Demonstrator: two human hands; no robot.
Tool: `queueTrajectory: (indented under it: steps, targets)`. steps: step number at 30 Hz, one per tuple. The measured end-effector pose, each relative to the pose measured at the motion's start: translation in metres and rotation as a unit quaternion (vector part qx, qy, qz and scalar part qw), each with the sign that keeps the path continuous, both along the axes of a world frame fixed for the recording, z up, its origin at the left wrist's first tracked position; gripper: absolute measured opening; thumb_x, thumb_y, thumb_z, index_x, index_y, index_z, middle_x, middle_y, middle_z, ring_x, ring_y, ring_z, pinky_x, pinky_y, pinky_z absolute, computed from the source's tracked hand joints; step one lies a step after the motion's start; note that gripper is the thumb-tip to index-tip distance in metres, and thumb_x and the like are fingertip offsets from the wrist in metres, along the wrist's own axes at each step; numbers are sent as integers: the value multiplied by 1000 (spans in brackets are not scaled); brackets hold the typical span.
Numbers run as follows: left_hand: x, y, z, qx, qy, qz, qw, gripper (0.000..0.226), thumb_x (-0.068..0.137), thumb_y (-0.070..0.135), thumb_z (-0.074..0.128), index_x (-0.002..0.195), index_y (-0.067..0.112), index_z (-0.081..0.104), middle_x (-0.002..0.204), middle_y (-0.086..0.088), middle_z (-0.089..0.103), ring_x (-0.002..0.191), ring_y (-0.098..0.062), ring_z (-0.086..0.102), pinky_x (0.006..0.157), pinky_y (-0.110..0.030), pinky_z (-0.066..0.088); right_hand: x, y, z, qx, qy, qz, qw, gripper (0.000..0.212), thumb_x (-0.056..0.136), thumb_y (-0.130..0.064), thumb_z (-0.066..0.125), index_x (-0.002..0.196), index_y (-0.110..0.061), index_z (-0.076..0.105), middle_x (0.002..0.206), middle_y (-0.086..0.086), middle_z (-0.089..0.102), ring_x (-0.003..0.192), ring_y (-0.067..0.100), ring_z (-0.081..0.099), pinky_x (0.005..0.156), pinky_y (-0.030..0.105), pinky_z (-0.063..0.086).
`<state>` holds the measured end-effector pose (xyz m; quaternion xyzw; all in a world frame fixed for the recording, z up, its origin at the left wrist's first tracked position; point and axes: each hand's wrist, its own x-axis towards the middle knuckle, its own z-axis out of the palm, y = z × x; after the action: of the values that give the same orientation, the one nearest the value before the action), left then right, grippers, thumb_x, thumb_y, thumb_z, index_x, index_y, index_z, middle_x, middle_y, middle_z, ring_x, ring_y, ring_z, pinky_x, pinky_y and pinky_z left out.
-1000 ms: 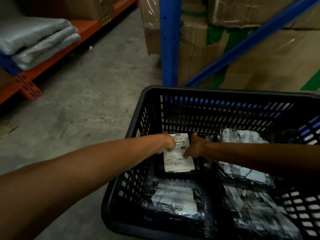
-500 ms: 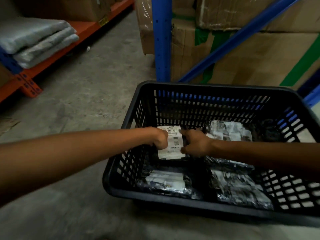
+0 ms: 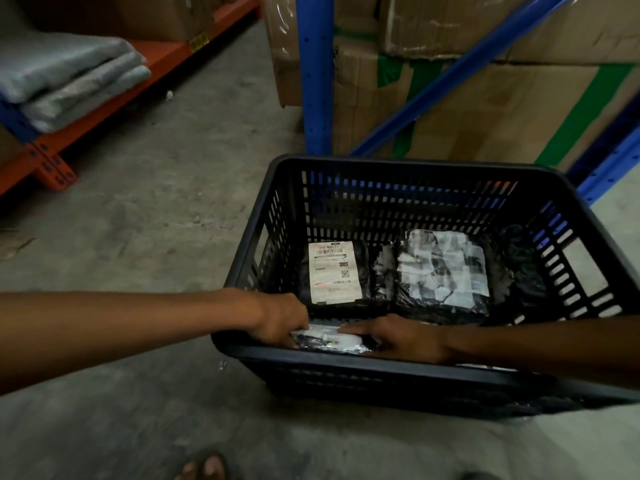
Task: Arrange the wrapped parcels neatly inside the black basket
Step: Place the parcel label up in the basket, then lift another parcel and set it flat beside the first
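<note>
- Your left hand and right hand clasp the near parcel, fingers closed on its ends, inside the black basket.
- It looks soft, light and slippery; grip its edges.

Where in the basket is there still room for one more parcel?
Little bare floor shows. Labelled parcel and crumpled-label parcel fill the back row of the basket. Both hands, left hand and right hand, crowd the near-left parcel. The near-right corner is hidden.

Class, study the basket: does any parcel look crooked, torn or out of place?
Nothing stands out. The labelled parcel and its neighbour lie flat, side by side, in the basket. Both hands touch a third parcel.
</note>
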<state>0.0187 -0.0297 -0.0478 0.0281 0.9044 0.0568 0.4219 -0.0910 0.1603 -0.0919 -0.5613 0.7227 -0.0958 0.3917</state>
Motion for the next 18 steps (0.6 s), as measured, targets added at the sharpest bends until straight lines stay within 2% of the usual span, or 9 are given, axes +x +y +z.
queueTrajectory:
  steps: [3,6,8,9,11,13,15,16,18]
  targets:
    - [-3,-4,10,32,-2,60,998,38,97,27,56,127,5,64,125,-12,67,117,-26,62,98,-30,48,-8,5,3,-29,-69,-64,995,40,98,-39,50,134,-22,56,118,-3,68,99,6,64,86,26,52]
    - [-14,-20,24,144,-47,194,969,33,99,23,54,126,8,67,124,-3,67,121,-21,58,109,-32,41,-24,7,21,-42,-140,-149,978,38,96,-50,46,123,-29,61,120,5,68,110,23,66,95,47,54]
    - [-24,-32,38,230,-40,271,934,34,100,30,52,121,11,68,125,-4,69,127,-25,57,116,-42,37,-41,6,39,-79,-190,-236,950,35,100,-46,41,119,-28,64,117,2,70,110,19,66,93,40,55]
    - [-30,-35,45,279,-27,320,905,39,100,35,50,123,9,68,127,-8,70,127,-28,58,115,-44,39,-50,4,47,-93,-216,-293,927,37,101,-46,38,116,-27,66,113,3,72,106,22,67,86,38,56]
    - [-44,-39,51,370,4,433,822,51,100,46,45,132,11,63,132,-14,68,127,-32,60,106,-43,47,-69,-1,59,-58,-279,-422,861,48,99,-54,33,109,-23,68,106,7,72,97,28,65,77,38,53]
    - [-59,-34,49,441,28,531,723,65,96,60,37,139,16,58,139,-16,63,130,-35,58,97,-45,50,-82,-10,62,4,-338,-525,781,58,95,-65,29,104,-18,63,103,10,64,94,29,58,79,41,49]
    - [-70,-24,39,484,45,603,632,74,92,69,32,138,17,60,139,-17,63,129,-33,59,94,-41,50,-88,-18,57,31,-349,-585,731,61,92,-68,28,103,-16,57,98,12,61,88,28,57,77,40,49]
    - [-75,-18,34,490,60,628,602,75,91,70,34,134,16,64,134,-16,67,125,-31,62,91,-38,51,-89,-20,56,25,-345,-603,719,62,92,-68,28,99,-14,57,94,12,61,84,28,57,74,38,49]
    - [-79,-11,24,481,85,649,583,71,88,69,43,126,16,70,123,-14,73,116,-30,68,89,-35,53,-87,-22,54,1,-355,-615,704,64,91,-69,31,95,-12,60,93,12,61,84,28,57,72,37,49]
